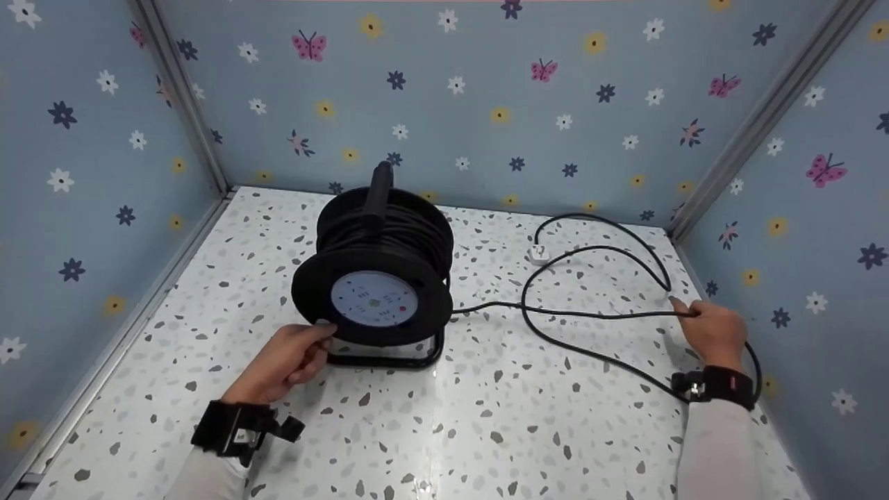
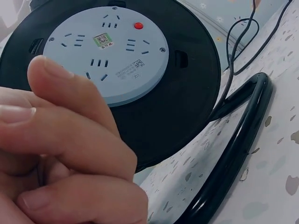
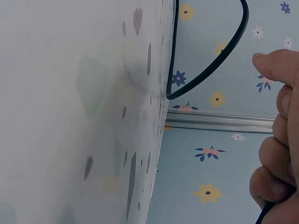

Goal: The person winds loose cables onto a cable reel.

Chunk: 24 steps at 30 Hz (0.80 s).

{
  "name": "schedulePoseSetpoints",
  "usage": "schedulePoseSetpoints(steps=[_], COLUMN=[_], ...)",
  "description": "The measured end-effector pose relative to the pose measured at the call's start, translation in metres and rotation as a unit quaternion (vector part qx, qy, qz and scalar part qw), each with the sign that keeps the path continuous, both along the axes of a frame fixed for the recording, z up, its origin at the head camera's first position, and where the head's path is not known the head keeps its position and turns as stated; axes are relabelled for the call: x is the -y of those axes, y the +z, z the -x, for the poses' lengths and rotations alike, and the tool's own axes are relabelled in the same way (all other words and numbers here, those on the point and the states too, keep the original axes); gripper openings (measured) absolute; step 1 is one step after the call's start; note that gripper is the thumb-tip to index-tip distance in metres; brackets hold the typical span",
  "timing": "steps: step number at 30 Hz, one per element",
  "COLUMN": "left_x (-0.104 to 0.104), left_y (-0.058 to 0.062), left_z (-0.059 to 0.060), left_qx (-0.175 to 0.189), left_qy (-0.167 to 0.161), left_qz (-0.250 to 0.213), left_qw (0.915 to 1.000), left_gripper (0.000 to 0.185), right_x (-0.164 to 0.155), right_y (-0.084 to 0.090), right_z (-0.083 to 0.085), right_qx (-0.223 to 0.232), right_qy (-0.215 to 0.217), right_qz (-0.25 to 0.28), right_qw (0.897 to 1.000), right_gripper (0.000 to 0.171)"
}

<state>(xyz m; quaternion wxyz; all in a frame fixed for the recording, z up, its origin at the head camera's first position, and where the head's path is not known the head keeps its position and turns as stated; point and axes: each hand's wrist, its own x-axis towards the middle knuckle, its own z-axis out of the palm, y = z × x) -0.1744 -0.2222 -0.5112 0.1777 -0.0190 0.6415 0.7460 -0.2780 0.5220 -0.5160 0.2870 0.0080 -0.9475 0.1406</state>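
Left hand (image 1: 292, 357) grip curled on cable reel (image 1: 375, 274) rim; right hand (image 1: 712, 330) apparently pinching black cable (image 1: 555, 312)

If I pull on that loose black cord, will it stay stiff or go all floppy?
Probably floppy: the black cord lies in loose curved loops on the table. It likely slides easily on that smooth top. The right hand pinches it; the cable reel looks heavier.

Head view looks down; wrist views sit close, sharing the cable reel (image 1: 375, 278) and cable (image 1: 590, 312).
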Motion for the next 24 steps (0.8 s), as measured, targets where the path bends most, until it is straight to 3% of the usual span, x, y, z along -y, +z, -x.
schedulePoseSetpoints(steps=[10, 24], left_x=[0.002, -0.005], left_y=[0.005, 0.023], left_z=[-0.003, -0.006], left_qx=[-0.023, -0.071], left_qy=[0.050, 0.092], left_qz=[-0.038, -0.130], left_qw=[0.9978, 0.9846], left_gripper=[0.036, 0.038], right_x=[0.015, 0.044], right_y=[0.003, 0.001], right_z=[0.006, 0.015], right_qx=[0.095, 0.044], right_qy=[0.017, 0.092], right_qz=[-0.015, -0.049], right_qw=[0.995, 0.994], right_gripper=[0.052, 0.055])
